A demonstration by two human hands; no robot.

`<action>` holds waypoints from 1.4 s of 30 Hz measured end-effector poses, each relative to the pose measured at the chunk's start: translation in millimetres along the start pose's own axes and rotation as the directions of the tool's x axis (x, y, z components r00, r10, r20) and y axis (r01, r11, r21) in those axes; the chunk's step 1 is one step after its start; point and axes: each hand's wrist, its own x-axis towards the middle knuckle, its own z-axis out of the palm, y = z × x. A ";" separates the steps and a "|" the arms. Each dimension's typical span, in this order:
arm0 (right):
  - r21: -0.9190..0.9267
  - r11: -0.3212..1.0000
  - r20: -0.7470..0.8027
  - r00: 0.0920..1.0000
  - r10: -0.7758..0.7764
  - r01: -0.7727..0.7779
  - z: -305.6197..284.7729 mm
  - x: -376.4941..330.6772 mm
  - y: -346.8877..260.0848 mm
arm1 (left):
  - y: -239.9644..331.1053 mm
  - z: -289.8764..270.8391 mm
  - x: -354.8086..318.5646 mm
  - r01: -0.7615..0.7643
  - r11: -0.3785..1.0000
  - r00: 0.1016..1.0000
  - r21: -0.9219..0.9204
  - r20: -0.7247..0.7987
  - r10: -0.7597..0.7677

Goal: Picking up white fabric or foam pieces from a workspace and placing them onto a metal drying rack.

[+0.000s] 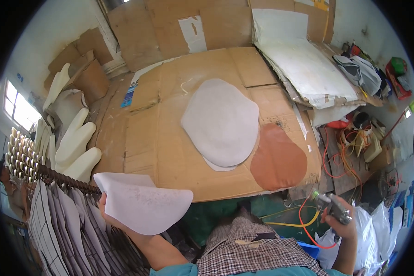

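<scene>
Cardboard-covered tabletop (pixel 142 138), the largest element, spans the centre of the view. At lower left, a row of grey sheets (pixel 69 216) hangs from a dark rod. On the tabletop, right of centre, lies a rounded pale grey piece (pixel 221 122), another edge showing beneath it; beside its lower right lies a smaller brown piece (pixel 279 158). A pale lilac sheet (pixel 145 204), partly folded over, is held at the tabletop's near left edge by the left hand (pixel 109 217), its fingers closed on the sheet's left side and partly hidden. The right hand (pixel 344 221), at the near right, has its fingers wrapped around a silver spray gun (pixel 332 207), green-tipped, near a yellow hose (pixel 290 225)
</scene>
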 end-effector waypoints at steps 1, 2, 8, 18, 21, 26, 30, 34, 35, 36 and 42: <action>0.000 1.000 0.005 1.000 -0.003 0.003 -0.3 4.3 1.3 | -0.3 -0.9 -0.5 0.013 1.000 0.999 -0.015 0.033 -0.012; 0.033 0.999 -0.008 0.999 -0.036 0.036 2.0 10.6 4.4 | -1.3 -0.8 -0.1 0.026 0.999 0.997 -0.030 0.067 -0.024; 0.207 0.973 -0.225 0.973 -0.056 0.104 6.9 71.1 10.5 | -8.6 3.9 6.1 0.072 0.997 0.996 -0.008 -0.054 -0.072; -0.410 0.885 -0.149 0.941 -0.305 0.222 1.4 220.6 89.2 | -8.5 42.6 36.8 0.093 0.992 0.995 -0.082 0.045 -0.090; -0.530 0.760 -0.178 0.828 -0.532 0.375 29.9 293.6 160.8 | -2.7 85.7 52.0 0.007 0.993 0.999 -0.116 0.048 -0.001; 0.291 0.595 0.868 0.469 0.166 -0.749 218.2 268.6 100.9 | 47.9 127.9 59.5 0.110 0.957 0.990 -0.269 0.113 -0.082; 0.755 0.121 0.655 0.753 -0.072 -0.645 278.2 283.3 27.6 | 88.1 138.0 56.6 0.015 0.988 0.997 -0.156 0.081 -0.003; 0.842 0.333 0.514 0.819 -0.255 -0.425 278.3 342.8 -67.1 | 137.6 131.4 55.9 -0.213 0.975 0.972 -0.068 0.084 0.218; 0.838 0.350 0.524 0.796 -0.302 -0.419 282.3 351.1 -97.9 | 148.9 124.4 59.9 -0.289 0.956 0.954 -0.046 0.065 0.291; 0.843 0.416 0.498 0.789 -0.360 -0.342 287.6 344.2 -135.6 | 169.1 112.5 62.5 -0.229 0.972 0.973 -0.049 -0.028 0.227; 0.848 0.530 0.403 0.638 -0.656 0.010 318.2 301.2 -297.4 | 272.4 48.9 82.4 -0.349 0.836 0.889 0.423 -0.131 0.438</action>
